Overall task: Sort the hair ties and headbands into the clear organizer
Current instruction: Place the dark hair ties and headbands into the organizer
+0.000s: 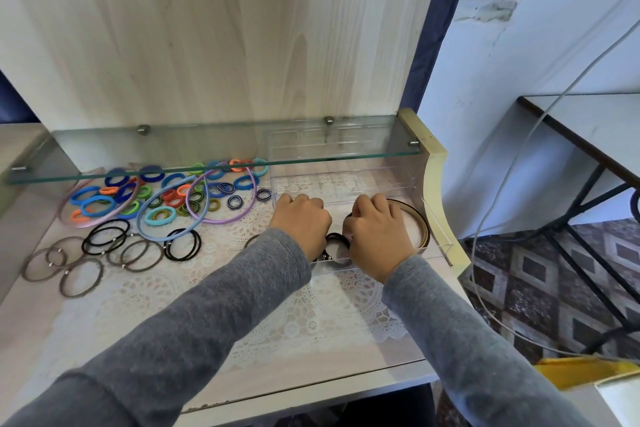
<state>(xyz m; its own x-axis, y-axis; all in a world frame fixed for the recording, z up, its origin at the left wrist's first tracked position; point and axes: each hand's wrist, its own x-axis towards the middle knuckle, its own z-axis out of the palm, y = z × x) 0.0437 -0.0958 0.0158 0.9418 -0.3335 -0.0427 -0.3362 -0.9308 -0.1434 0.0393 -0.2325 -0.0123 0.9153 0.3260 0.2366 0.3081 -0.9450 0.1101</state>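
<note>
The clear organizer (346, 184) sits at the right of the desk, under the glass shelf. Both my hands are curled over its front compartment. My left hand (299, 220) and my right hand (375, 230) grip a bundle of black hair ties (334, 240) between them; the fingertips are hidden. A brown and gold headband (417, 222) lies in the organizer beside my right hand. To the left lie a pile of colourful hair ties (166, 194), pink (67, 218), blue (147, 224) and purple (221, 218) headbands, thin black ties (105, 236) and brown ties (81, 277).
A glass shelf (207, 158) runs low over the back of the desk, above the pile and the organizer. A lace doily (277, 319) covers the desk top. A raised cream side edge (438, 184) bounds the right. A white cable (485, 218) hangs beyond it.
</note>
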